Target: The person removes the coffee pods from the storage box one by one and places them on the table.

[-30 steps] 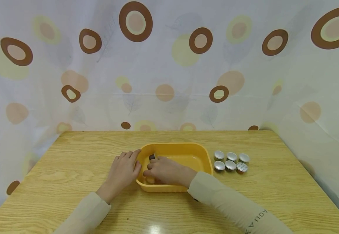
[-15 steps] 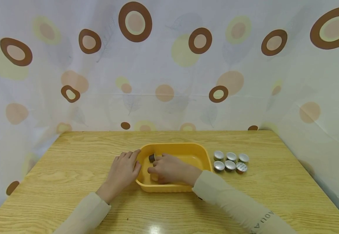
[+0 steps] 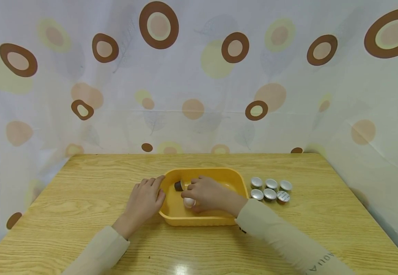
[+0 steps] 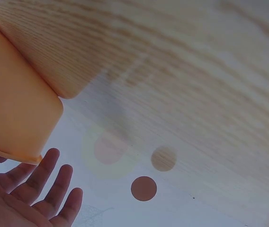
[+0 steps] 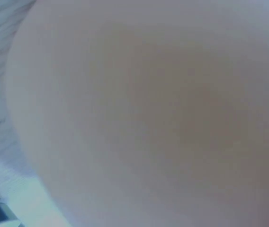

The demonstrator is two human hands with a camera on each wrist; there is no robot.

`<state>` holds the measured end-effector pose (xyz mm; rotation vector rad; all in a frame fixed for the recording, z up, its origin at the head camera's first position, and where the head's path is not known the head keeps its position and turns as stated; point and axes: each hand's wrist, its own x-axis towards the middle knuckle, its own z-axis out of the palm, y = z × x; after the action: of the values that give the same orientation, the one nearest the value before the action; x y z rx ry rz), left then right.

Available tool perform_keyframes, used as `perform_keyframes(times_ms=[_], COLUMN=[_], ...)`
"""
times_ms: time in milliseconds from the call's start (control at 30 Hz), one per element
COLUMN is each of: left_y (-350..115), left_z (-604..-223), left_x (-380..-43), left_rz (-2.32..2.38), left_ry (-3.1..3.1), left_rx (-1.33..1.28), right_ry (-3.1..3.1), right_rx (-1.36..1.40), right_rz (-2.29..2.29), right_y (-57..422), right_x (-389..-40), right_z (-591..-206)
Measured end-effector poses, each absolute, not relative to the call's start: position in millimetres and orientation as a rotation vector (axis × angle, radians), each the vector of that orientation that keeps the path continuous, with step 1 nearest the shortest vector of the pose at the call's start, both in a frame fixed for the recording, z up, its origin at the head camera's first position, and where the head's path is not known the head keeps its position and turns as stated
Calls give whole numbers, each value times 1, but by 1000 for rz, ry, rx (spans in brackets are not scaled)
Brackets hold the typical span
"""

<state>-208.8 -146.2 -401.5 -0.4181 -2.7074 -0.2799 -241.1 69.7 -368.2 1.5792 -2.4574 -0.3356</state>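
In the head view, my left hand (image 3: 145, 196) rests on the left end of a yellow plastic tray (image 3: 203, 220). The left wrist view shows its fingers (image 4: 63, 177) loosely spread at the tray's lip, one fingertip against it. Inside the tray, my right hand (image 3: 210, 196) pinches a coffee capsule (image 3: 189, 202) with a pale round face turned toward the camera. A dark brown capsule (image 3: 178, 186) lies on its side just beyond, near the tray's back left. Blurred skin fills most of the right wrist view, so the grip is hidden there.
Right of the tray, several capsules with silver foil lids (image 3: 269, 194) stand in two rows on the wooden table (image 3: 82, 198). One lid (image 3: 283, 196) carries printed marks. A patterned curtain (image 3: 199, 76) hangs behind the table.
My right hand has moved right within the tray, bringing the pale-faced capsule along and into plainer sight. The dark capsule is uncovered more. My left hand has stayed put.
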Motion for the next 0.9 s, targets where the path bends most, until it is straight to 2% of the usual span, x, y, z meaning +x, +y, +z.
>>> perform_keyframes(times_ms=[900], left_y=[-147], left_z=[-404], left_x=[-210], left_rz=[-287], left_ry=[-2697], left_rx=[-425], right_ry=[-2359], right_rx=[1539], right_rz=[3], right_y=[117], right_x=[-250], right_z=[-367])
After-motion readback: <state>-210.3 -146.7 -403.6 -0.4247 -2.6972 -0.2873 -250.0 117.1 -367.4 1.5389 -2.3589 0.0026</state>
